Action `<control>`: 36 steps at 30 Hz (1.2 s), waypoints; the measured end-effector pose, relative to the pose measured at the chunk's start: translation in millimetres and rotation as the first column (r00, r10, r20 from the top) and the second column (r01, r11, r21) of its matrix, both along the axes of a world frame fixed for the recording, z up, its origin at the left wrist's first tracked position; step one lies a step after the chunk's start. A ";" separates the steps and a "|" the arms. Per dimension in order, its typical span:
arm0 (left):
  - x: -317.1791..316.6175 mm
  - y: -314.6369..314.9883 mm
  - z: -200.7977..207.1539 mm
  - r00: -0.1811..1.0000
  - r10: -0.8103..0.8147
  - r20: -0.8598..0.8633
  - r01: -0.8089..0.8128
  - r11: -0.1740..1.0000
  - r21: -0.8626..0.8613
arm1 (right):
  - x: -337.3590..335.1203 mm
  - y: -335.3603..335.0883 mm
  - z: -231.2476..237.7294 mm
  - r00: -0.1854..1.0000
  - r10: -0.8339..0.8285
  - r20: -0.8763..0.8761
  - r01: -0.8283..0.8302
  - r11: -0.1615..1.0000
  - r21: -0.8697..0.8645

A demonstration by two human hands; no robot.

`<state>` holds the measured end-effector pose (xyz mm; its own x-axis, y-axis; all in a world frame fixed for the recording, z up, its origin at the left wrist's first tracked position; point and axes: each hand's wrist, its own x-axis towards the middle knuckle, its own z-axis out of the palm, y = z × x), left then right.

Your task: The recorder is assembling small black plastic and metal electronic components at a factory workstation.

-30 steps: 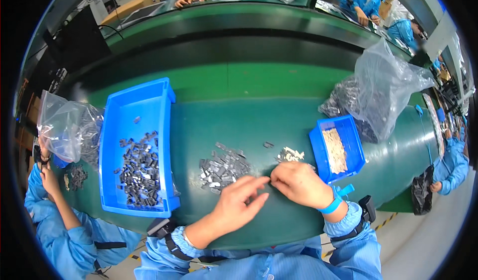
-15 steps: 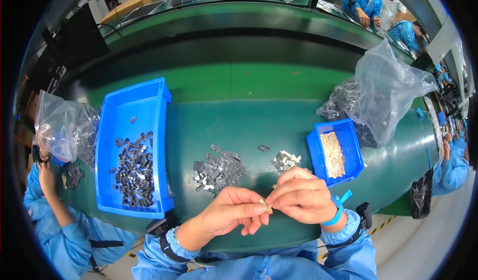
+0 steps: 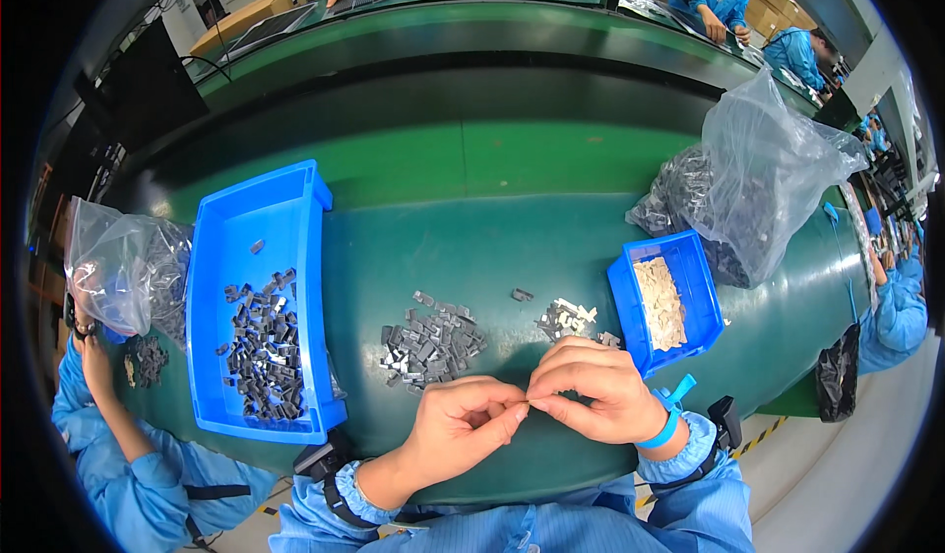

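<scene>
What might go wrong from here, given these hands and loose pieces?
1. The bare left hand and bare right hand meet at the fingers; anything pinched there is hard to see and might slip.
2. The loose pile of small beige and grey pieces lies just beyond the right hand, which could scatter it.
3. One small dark grey piece lies apart from the larger pile of grey pieces and may be overlooked.
</scene>
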<state>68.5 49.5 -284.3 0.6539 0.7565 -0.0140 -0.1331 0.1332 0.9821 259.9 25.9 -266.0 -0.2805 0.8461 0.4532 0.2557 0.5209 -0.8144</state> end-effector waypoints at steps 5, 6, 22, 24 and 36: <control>-2.8 0.8 -2.9 0.996 0.005 -0.086 0.010 0.986 0.167 | -1.7 1.0 -0.2 0.990 -0.047 0.131 0.032 0.993 0.112; -2.0 0.8 -1.9 0.996 0.004 -0.086 0.011 0.985 0.170 | -1.8 1.7 -1.3 0.986 -0.063 0.155 0.041 0.989 0.140; 7.5 -0.8 0.3 0.971 0.235 -0.041 -0.183 0.844 0.504 | -7.5 0.2 3.1 0.919 -0.194 0.342 0.068 0.936 0.347; 9.1 -1.7 0.3 0.972 0.226 -0.061 -0.171 0.866 0.471 | -7.9 -0.4 4.8 0.898 -0.239 0.370 0.087 0.920 0.383; 9.2 -9.0 0.5 0.992 0.096 0.078 -0.096 0.995 -0.004 | 83.8 -24.1 32.1 0.351 -0.828 0.437 0.660 0.550 0.512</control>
